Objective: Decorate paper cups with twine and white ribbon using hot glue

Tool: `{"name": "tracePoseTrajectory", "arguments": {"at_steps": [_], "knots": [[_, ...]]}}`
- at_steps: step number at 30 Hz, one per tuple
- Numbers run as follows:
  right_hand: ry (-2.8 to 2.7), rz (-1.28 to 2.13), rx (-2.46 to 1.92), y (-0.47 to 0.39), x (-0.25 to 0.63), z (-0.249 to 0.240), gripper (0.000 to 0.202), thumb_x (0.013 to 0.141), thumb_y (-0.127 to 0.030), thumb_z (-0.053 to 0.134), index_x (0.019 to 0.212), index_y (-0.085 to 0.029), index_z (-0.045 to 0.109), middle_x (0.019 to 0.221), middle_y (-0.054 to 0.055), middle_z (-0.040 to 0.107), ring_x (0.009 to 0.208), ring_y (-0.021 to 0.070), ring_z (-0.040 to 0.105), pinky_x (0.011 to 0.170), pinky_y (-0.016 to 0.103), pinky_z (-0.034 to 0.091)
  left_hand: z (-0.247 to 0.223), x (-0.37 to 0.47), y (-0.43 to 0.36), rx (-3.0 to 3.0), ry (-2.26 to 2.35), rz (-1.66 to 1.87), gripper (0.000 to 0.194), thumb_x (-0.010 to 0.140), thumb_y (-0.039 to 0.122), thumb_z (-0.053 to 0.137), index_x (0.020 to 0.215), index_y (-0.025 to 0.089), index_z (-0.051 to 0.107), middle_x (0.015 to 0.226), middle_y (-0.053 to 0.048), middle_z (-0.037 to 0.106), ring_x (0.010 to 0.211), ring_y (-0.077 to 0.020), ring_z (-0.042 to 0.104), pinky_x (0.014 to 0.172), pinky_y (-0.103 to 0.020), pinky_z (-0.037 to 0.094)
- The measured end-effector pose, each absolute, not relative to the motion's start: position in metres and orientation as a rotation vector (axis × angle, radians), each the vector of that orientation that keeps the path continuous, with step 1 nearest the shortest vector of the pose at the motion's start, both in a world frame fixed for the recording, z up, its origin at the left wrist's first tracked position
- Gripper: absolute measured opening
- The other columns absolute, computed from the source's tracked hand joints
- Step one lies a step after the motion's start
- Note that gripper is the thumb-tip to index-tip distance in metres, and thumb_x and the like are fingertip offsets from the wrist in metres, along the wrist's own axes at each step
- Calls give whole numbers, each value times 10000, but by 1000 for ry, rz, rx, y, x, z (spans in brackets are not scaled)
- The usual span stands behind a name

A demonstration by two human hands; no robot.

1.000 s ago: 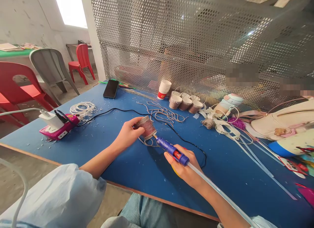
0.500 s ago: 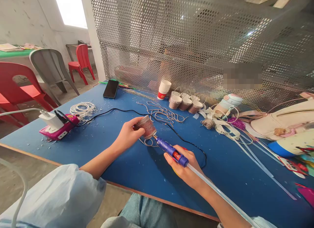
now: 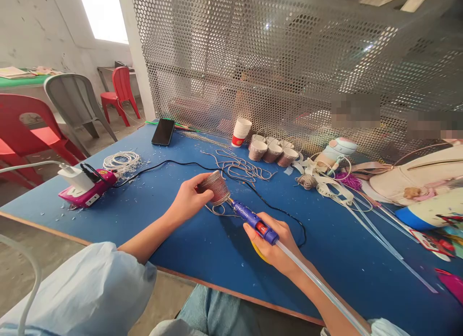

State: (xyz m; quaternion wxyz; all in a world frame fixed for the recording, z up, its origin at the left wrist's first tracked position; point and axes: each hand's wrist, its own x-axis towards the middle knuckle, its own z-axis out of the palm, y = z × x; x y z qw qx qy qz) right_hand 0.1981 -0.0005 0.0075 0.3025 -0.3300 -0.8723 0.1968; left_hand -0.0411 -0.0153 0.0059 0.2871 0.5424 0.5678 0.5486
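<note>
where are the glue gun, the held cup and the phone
Glue gun [image 3: 249, 217]: head view, on the blue-purple barrel
Cup [image 3: 217, 187]: head view, on its cord-wrapped side
Phone [image 3: 163, 132]: head view, on the middle of its dark screen

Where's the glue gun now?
In the head view, just right of and below centre, the glue gun is in the right hand, its tip at the cord-wrapped cup in the left hand.
</note>
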Motion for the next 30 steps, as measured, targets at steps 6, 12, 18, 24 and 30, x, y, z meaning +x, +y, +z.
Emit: {"name": "tracePoseTrajectory", "arguments": {"at_steps": [6,12,18,24,30], "knots": [[-2307,594,-851,-4,198,9,167,912,-306,565,789,-229,483,600,-52,506,483,97,463,514,218,383,5,-42,-15,1431,1503,1489,474,675,172,510,1117,156,681,919,-6,722,835,-175,644,739,-246,513],[-2320,596,-826,-5,196,9,201,917,-284,551,751,-229,450,613,-47,489,494,94,449,506,219,369,4,-42,-14,1441,1499,1500,466,674,168,511,1107,155,682,949,-12,719,842,-176,641,762,-258,507],[-2296,635,-856,-3,197,7,205,909,-300,572,754,-232,456,596,-53,508,491,95,474,500,217,370,3,-43,-14,1422,1477,1492,472,669,161,509,1109,153,680,955,-15,725,854,-179,647,775,-263,512],[-2284,641,-848,-3,197,7,210,901,-302,573,740,-235,456,574,-54,523,476,96,490,493,218,373,5,-42,-16,1459,1494,1473,491,665,173,501,1121,140,678,925,-17,722,817,-170,640,747,-259,509],[-2279,589,-870,0,198,7,188,896,-311,564,746,-228,487,579,-45,540,473,97,473,524,218,395,7,-39,-18,1531,1578,1440,524,647,196,503,1135,124,680,889,-24,712,756,-159,617,735,-266,498]]}}
